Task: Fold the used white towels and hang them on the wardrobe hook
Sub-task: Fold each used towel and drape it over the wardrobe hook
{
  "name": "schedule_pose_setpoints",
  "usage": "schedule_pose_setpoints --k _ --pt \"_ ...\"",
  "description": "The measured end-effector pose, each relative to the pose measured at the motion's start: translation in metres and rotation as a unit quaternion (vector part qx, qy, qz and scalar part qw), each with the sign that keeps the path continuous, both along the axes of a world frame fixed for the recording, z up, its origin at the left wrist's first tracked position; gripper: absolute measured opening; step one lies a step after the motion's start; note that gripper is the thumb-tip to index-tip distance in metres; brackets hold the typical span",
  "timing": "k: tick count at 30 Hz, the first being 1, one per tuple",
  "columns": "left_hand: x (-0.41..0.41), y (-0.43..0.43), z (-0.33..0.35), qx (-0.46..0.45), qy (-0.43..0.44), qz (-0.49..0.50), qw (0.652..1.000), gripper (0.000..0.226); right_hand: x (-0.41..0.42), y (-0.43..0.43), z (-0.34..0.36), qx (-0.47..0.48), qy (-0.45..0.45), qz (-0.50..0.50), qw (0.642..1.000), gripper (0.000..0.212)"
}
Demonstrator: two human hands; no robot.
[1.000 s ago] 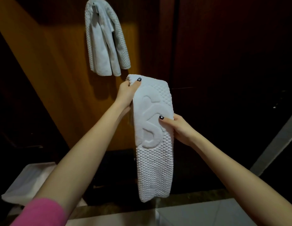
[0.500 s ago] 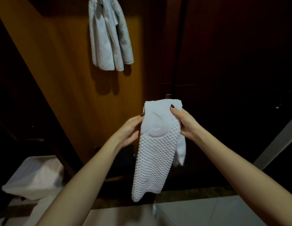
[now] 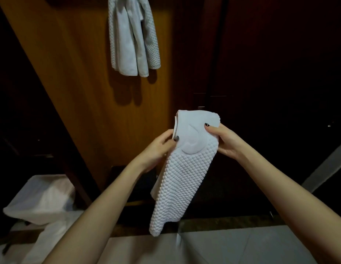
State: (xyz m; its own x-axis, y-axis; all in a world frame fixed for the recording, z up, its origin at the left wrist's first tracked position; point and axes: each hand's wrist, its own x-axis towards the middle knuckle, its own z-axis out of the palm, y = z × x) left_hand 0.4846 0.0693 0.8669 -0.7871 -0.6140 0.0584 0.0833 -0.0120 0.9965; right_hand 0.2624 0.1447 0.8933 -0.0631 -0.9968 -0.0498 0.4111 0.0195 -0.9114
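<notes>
White towel (image 3: 185, 178), folded into a long narrow strip, hangs in the air from both hands, which grip it near its top. The left hand (image 3: 160, 149) pinches the left edge. Its thumb (image 3: 175, 139), with a dark nail, lies on the front face, and the fingers curl round behind the cloth. The right hand (image 3: 225, 141) grips the upper right corner the same way, thumb on the front and fingers hidden behind. Between the two thumbs runs a smooth band with a raised curved figure. Below that band the white towel is pebbled all over, and its free end slants down and a little to the left, touching nothing.

Above the white towel and to its left, the hung towels (image 3: 131, 35) droop as a bundle, one pebbled and one smooth. Their top runs out of frame, so what carries them cannot be seen. They lie against the wardrobe panel (image 3: 85, 82), a lit orange-brown board behind and left of the white towel. Behind it and to its right stand the dark doors (image 3: 270, 73). Well down and to the left of it sits a white bag (image 3: 42, 197), its mouth open. Pale floor tiles (image 3: 232, 244) lie under its lower end.
</notes>
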Motion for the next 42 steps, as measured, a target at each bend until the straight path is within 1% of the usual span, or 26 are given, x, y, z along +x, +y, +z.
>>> schedule_pose_setpoints --k 2,3,4,6,7,9,11,13,16,17,19,21,23,27,30,32,34,35,38,40,41,42 --pt "0.002 0.001 0.001 -0.059 -0.048 -0.037 0.996 0.05 0.002 -0.005 0.003 -0.001 -0.02 -0.014 1.0 0.04" --pt "0.002 0.001 0.001 -0.072 -0.056 -0.044 0.995 0.059 0.004 -0.008 0.005 0.006 -0.027 -0.019 0.999 0.037" --pt "0.003 0.001 0.0 -0.068 -0.05 -0.046 0.995 0.067 0.007 -0.011 0.006 0.015 -0.034 -0.025 0.999 0.033" --pt "0.002 0.001 -0.003 -0.023 -0.021 -0.044 0.999 0.075 0.011 -0.015 0.006 0.039 -0.054 -0.04 0.997 0.028" --pt "0.002 0.001 -0.006 -0.001 -0.006 -0.035 0.999 0.074 0.013 -0.017 0.006 0.049 -0.069 -0.049 0.995 0.027" --pt "0.002 0.002 -0.013 0.025 -0.003 -0.012 1.0 0.061 0.016 -0.019 0.006 0.055 -0.095 -0.066 0.992 0.025" --pt "0.005 0.002 -0.024 0.026 -0.054 0.004 0.998 0.044 0.017 -0.019 0.006 0.053 -0.111 -0.074 0.99 0.022" --pt "0.009 0.002 -0.04 0.018 -0.103 0.014 0.994 0.039 0.02 -0.018 0.004 0.055 -0.116 -0.067 0.989 0.022" --pt "0.011 0.006 -0.054 0.024 -0.101 0.037 0.994 0.036 0.022 -0.017 0.003 0.058 -0.123 -0.062 0.989 0.029" --pt "0.011 0.006 -0.054 0.024 -0.09 0.044 0.995 0.033 0.023 -0.017 0.004 0.055 -0.118 -0.068 0.989 0.031" --pt "0.011 0.005 -0.049 0.02 -0.069 0.053 0.996 0.029 0.024 -0.017 0.009 0.032 -0.059 -0.09 0.994 0.028" --pt "0.008 0.002 -0.043 0.018 -0.059 0.047 0.997 0.03 0.026 -0.017 0.011 -0.006 0.012 -0.109 0.994 0.025" --pt "0.003 0.001 -0.036 0.026 -0.058 0.05 0.997 0.036 0.026 -0.018 0.008 -0.026 0.039 -0.111 0.993 0.028" --pt "-0.003 -0.004 -0.016 0.056 -0.037 0.052 0.996 0.055 0.017 -0.013 0.001 -0.022 0.036 -0.092 0.995 0.034" --pt "-0.012 -0.011 0.003 0.027 -0.061 0.021 0.998 0.051 0.005 -0.005 -0.008 -0.017 0.042 -0.081 0.996 0.033" --pt "-0.025 -0.009 0.008 0.06 -0.067 0.016 0.996 0.05 0.001 0.002 -0.016 -0.016 0.039 -0.061 0.997 0.031" --pt "-0.038 -0.005 0.007 0.092 -0.055 0.019 0.994 0.057 0.0 0.009 -0.02 -0.019 0.038 -0.041 0.998 0.027" --pt "-0.043 -0.003 0.004 0.092 -0.043 0.031 0.994 0.059 -0.002 0.013 -0.02 -0.019 0.04 -0.041 0.998 0.026" --pt "-0.053 0.0 -0.005 0.074 -0.001 0.036 0.997 0.06 -0.011 0.021 -0.017 0.006 0.058 -0.094 0.994 0.021" --pt "-0.057 0.002 -0.007 0.062 0.008 0.009 0.998 0.059 -0.018 0.026 -0.014 0.024 0.087 -0.152 0.984 0.028" --pt "-0.059 0.003 -0.006 0.06 0.007 -0.001 0.998 0.056 -0.021 0.028 -0.014 0.027 0.085 -0.176 0.98 0.028" --pt "-0.06 0.004 -0.005 0.057 0.005 -0.01 0.998 0.053 -0.024 0.028 -0.016 0.035 0.057 -0.194 0.979 0.034"
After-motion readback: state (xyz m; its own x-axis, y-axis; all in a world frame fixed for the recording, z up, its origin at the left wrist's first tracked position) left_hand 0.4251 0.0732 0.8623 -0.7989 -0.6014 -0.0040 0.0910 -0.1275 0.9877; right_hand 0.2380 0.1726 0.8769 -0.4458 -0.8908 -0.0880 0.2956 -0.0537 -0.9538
